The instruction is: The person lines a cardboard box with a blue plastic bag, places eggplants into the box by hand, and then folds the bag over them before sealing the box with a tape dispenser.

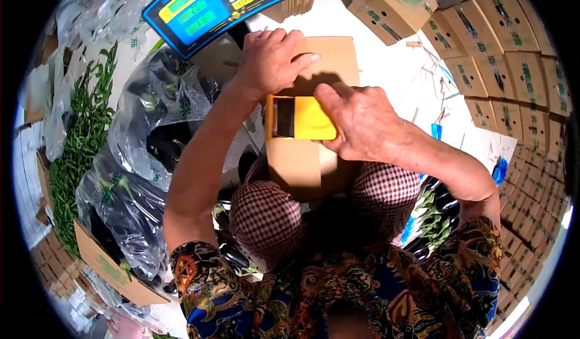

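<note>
A tan cardboard box (295, 165) lies across my knees, its long side running away from me. My left hand (270, 58) grips its far left part, the thumb stretched over the top face and the other fingers bent toward the edge. In my right hand (362, 120) is a yellow tape dispenser (315, 119), with a dark panel on its left half. Its body lies across the middle of the box, and my fingers wrap around the right end. The box's underside is hidden.
A digital scale display (199, 12) stands just beyond my left hand. Plastic bags of eggplants (166, 139) and a heap of green peppers (84, 133) lie left. Stacked printed cartons (501, 55) line the right, with another carton (393, 6) at the back.
</note>
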Tool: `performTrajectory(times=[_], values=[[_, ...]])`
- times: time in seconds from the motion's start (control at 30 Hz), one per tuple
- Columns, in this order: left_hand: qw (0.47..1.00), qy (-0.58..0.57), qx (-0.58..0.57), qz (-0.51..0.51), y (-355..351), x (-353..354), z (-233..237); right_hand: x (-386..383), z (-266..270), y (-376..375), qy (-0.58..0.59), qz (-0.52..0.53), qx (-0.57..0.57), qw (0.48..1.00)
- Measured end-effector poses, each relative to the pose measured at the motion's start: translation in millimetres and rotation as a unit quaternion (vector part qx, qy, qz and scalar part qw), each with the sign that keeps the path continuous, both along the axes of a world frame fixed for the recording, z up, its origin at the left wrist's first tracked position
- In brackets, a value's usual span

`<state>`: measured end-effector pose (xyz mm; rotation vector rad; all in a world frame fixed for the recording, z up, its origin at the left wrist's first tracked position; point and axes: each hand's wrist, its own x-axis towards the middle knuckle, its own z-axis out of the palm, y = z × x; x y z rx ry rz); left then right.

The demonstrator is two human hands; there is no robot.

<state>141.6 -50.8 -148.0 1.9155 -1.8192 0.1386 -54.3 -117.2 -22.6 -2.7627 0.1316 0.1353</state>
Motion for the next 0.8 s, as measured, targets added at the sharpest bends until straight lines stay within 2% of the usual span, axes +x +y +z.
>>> performTrajectory(times=[0.07, 0.17, 0.2, 0.3, 0.37, 0.5, 0.63, 0.73, 0.8], values=[[0.994, 0.036, 0.098, 0.018, -3.7, -2.3, 16.0, 0.9, 1.1, 0.8, 0.011, 0.010, -0.003, 1.000], [0.999, -0.005, -0.041, -0.012, 1.1, -2.0, -0.1, 2.0, 0.3, 3.0, 0.013, 0.001, 0.005, 1.000], [0.998, 0.053, -0.017, 0.008, 1.6, -4.2, 7.2, 0.7, -0.3, 4.3, 0.001, -0.003, 0.006, 1.000], [0.997, 0.052, -0.057, 0.022, -2.3, -2.0, 0.9, -1.5, -2.9, 4.9, -0.032, -0.005, 0.011, 0.999], [0.998, 0.040, -0.026, 0.028, 1.1, 1.4, -3.9, -0.2, -8.6, 9.4, -0.075, -0.005, 0.012, 0.997], [0.998, 0.058, -0.009, 0.019, 4.0, 5.2, 4.4, 5.6, -7.9, 20.9, -0.016, 0.009, -0.012, 1.000], [0.998, 0.049, -0.021, 0.015, 2.5, 1.8, 9.0, 3.3, -10.9, 12.7, -0.025, -0.022, 0.031, 0.999], [1.000, -0.021, 0.014, 0.006, 2.1, 3.0, 2.1, 1.8, -7.0, 7.7, -0.028, -0.019, 0.029, 0.999], [0.999, -0.033, -0.033, -0.004, 2.9, 4.3, -0.4, 3.0, -3.1, 5.1, -0.013, -0.007, 0.027, 1.000]])
